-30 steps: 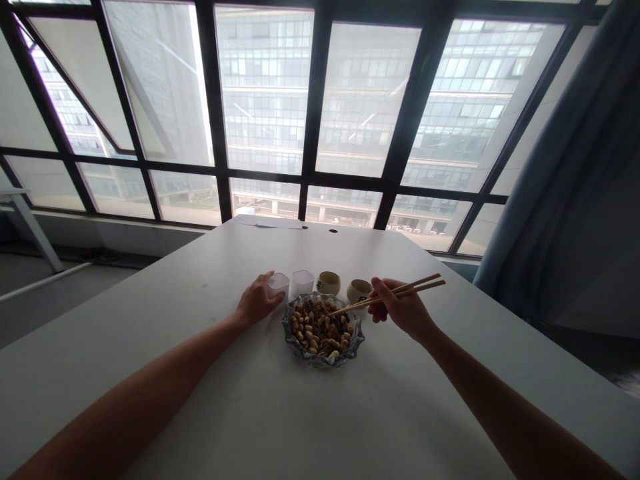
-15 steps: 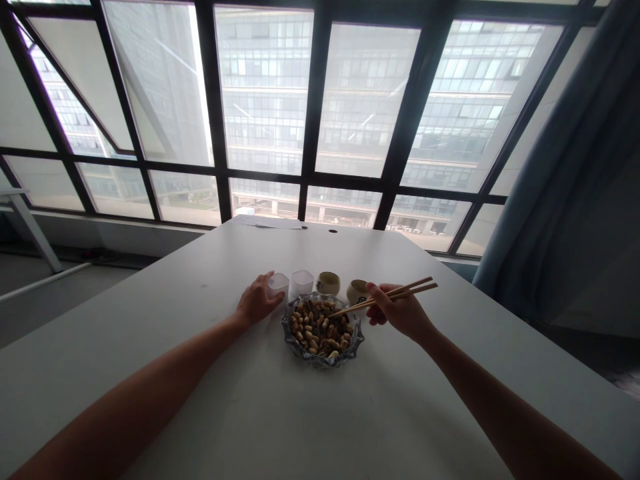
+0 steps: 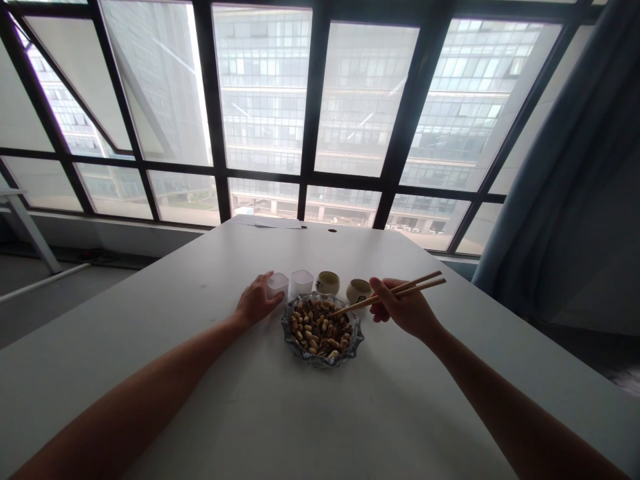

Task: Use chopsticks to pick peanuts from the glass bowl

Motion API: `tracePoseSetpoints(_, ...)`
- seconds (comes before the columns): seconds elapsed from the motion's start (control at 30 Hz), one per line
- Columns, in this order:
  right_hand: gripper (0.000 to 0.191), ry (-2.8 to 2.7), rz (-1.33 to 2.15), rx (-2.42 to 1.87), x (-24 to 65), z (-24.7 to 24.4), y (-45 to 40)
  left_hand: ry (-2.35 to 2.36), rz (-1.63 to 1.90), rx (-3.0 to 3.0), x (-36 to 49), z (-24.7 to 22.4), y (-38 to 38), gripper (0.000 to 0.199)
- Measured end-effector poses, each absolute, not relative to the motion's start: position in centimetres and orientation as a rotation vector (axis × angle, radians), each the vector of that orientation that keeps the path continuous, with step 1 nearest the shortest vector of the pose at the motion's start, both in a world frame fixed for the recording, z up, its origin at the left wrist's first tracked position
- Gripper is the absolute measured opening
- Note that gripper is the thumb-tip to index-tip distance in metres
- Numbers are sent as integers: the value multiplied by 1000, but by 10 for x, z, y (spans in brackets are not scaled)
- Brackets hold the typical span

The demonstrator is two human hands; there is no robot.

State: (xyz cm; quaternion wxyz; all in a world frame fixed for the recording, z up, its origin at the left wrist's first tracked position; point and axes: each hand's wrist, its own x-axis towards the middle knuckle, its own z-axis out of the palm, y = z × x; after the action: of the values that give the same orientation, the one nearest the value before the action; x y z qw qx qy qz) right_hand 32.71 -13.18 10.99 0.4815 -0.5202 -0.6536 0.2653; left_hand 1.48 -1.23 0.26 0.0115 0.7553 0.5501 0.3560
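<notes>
My right hand (image 3: 400, 307) grips a pair of wooden chopsticks (image 3: 356, 307), their tips down among the nuts in a glass bowl (image 3: 320, 362). Inside the scalloped rim lie peanuts (image 3: 313, 342) mixed with darker sunflower seeds. Beyond the bowl's left side, my left hand (image 3: 256, 300) is wrapped round a frosted plastic cup (image 3: 278, 285), thumb on the near side. A second plastic cup (image 3: 302, 282) stands just right of it. Two cream ceramic cups (image 3: 328, 283) with dark lettering complete the row; the right ceramic cup (image 3: 358, 289) is nearest my right hand.
Everything stands on a white table (image 3: 240, 400). Some papers (image 3: 267, 221) lie at its far edge, beside a dark round hole (image 3: 333, 231). Dark-framed windows rise behind, and a blue curtain (image 3: 540, 220) hangs at the right.
My right hand has shifted slightly right with the chopsticks, and their tips have moved a little right within the bowl. My left hand stays at the plastic cup.
</notes>
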Motion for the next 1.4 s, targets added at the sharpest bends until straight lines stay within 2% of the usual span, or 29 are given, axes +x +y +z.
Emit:
tracePoseSetpoints(0.2,63,-1673,543,-1281,326,122,-142,1721,1104,2341,15,2,-12,64)
tracePoseSetpoints(0.5,60,-1713,572,-1319,315,97,-134,1696,1129,2382,13,-2,-8,64)
tracePoseSetpoints(0.67,59,-1724,602,-1290,315,100,-137,1696,1120,2371,14,1,-10,64)
tracePoseSetpoints(1.03,59,-1409,818,-1199,328,111,-128,1688,1155,2394,13,-3,-8,63)
tracePoseSetpoints(1.4,45,-1199,974,-1216,335,101,-117,1701,1132,2381,14,0,-10,64)
